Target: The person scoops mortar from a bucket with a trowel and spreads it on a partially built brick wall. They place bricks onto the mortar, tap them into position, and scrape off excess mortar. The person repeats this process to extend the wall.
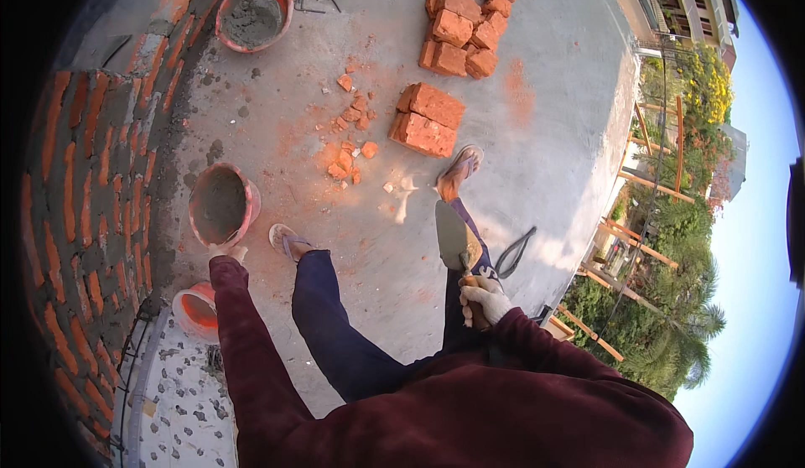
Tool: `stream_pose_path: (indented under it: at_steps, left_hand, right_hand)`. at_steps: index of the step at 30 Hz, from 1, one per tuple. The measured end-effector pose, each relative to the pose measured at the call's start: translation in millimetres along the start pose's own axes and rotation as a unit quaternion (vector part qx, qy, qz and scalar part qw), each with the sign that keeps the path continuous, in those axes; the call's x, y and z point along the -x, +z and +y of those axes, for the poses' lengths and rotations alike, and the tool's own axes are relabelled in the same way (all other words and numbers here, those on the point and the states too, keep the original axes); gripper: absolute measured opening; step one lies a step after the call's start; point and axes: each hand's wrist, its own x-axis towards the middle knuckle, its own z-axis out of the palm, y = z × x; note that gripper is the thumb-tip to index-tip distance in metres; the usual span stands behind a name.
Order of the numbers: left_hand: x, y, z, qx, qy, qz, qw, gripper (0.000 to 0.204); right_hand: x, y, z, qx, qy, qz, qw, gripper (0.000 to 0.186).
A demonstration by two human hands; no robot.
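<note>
Beside the brick wall [84,216], touching the near rim of a mortar pan [250,205] with the gloved left hand [230,252]. Cannot tell the spread of the left fingers, partly hidden past the cuff; perhaps hooked over the rim, but not clearly shown. Holding a bricklaying trowel [455,235] by its handle in the gloved right hand [486,299], well apart from the pan, with those fingers closed snugly around the grip. Pointing the blade away from the body, above the concrete floor [377,250] and in front of the right leg. Showing no clear heaped load on the blade, only a sandy smear near its neck.

Note grey mortar [218,206] inside the pan, fairly smooth on top. Find a second mortar pan [286,22] farther along the foot of the wall, also with mortar in it, and a small orange bucket [183,302] beside the left forearm. Ahead of the feet, see a small brick stack [428,120] near broken brick pieces [356,114], with a larger brick pile [465,36] beyond.

Judge this as the mortar-supply step: probably steadying or placing the pan rather than spreading on the wall. For the next move, likely need to keep the rim steady, bring the trowel across to the pan, and slide the blade under the mortar, held flat enough to lift a portion without spilling. If shifting the pan instead, need a surer hold on the rim.
</note>
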Motion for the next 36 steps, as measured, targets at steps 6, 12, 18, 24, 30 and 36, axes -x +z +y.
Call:
stream_pose_path:
  at_steps: [6,12,18,24,30,36]
  left_hand:
    - [23,84,0,0.092,-0.251,0.229,0.936,0.077]
    - [35,314,220,0.357,-0.046,0.120,0.925,0.054]
    - [107,624,540,0.353,-0.067,-0.266,0.895,0.045]
    - [70,803,704,-0.136,0.369,-0.040,0.918,0.052]
    - [-1,850,853,-0.430,0.474,0.196,0.743,0.128]
    - [-27,892,882,-0.418,0.370,0.232,0.797,0.135]
  right_hand:
    - [-148,-51,-37,-0.061,-0.049,-0.002,0.997,0.030]
    - [-234,-111,-98,-0.249,-0.002,0.070,0.966,0.021]
    - [-258,-186,-157,-0.402,0.032,0.054,0.913,0.018]
    - [-261,-215,-205,-0.469,0.093,0.019,0.878,0.023]
    - [-263,-248,-244,-0.486,0.136,-0.038,0.862,0.022]
    - [-271,-279,-267,-0.497,0.139,-0.021,0.856,0.025]
